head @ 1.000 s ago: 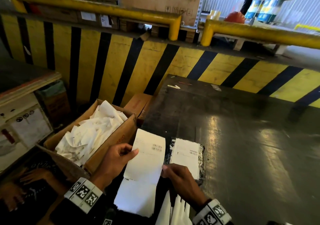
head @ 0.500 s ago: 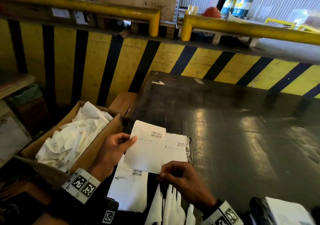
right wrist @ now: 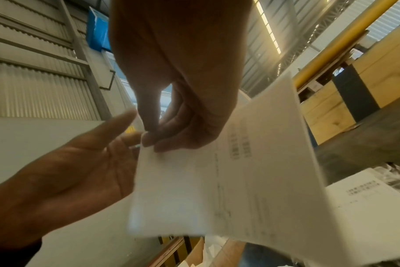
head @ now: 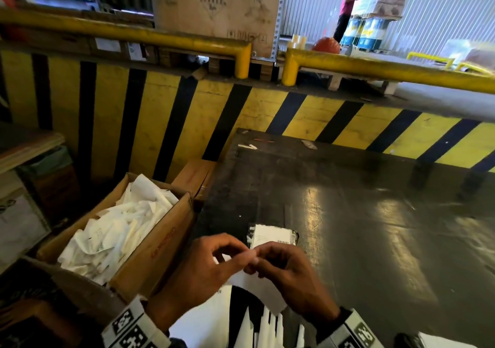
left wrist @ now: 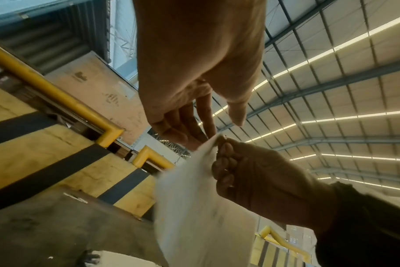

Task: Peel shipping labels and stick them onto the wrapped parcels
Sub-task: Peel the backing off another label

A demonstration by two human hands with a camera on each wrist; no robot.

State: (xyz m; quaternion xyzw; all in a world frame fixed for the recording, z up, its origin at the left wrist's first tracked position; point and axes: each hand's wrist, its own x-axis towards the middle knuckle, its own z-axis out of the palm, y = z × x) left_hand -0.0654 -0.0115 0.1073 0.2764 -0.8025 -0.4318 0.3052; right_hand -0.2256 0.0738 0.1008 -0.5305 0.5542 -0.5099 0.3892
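The right hand (head: 289,275) is pinching the upper corner of a white shipping label (right wrist: 228,180) between thumb and fingertips, and the left hand (head: 203,270) is meeting it at that same corner; in the head view the left fingers are curling in toward the paper, while the right wrist view is showing the left palm largely spread with the fingers extended beside the sheet, so whether the left hand is actually gripping the corner cannot be told. The label is hanging from this corner in the air, above the near edge of the dark table (head: 375,227), its printed face turned toward the right wrist camera. The step in hand appears to be the separation of the label from its backing at the corner; no split between the two layers is visible, so the peel is judged as only being started. Just beyond the hands, a wrapped parcel (head: 273,233) is lying flat on the table, already carrying a white label on its top. Further white sheets (head: 267,329) are lying below the wrists. A cardboard box (head: 158,248) holding crumpled white paper (head: 117,232) is standing to the left of the table. The next move is calling for a firm two-sided pinch, a steady pull along the sheet to free the adhesive face, and a parcel lacking a label; part of another parcel (head: 434,341) is showing at the lower right.
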